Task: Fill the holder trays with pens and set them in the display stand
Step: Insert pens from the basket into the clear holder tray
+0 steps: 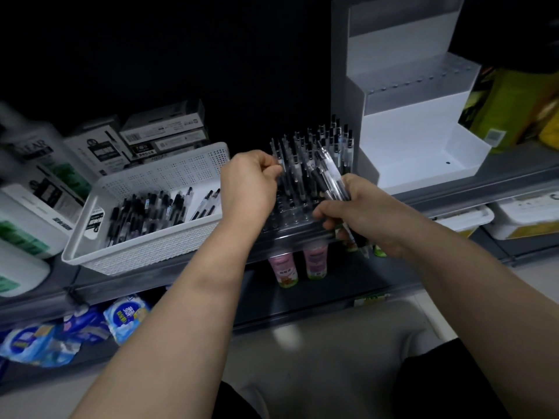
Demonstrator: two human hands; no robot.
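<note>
A clear holder tray (298, 217) stands on the grey shelf, with several black pens (314, 140) upright in its back rows. My left hand (251, 179) pinches one pen at the tray's left side. My right hand (360, 207) grips a bundle of pens (328, 173) that slants over the tray's right part. A white basket (145, 252) to the left holds several loose pens (148, 213). The white stepped display stand (423, 140) sits to the right of the tray, its steps bare.
Pen boxes (163, 131) are stacked behind the basket, and white-green packages (27, 219) lie at far left. Pink bottles (284, 267) stand on the shelf below, blue packs (127, 319) lower left. White tubs (526, 219) sit at right.
</note>
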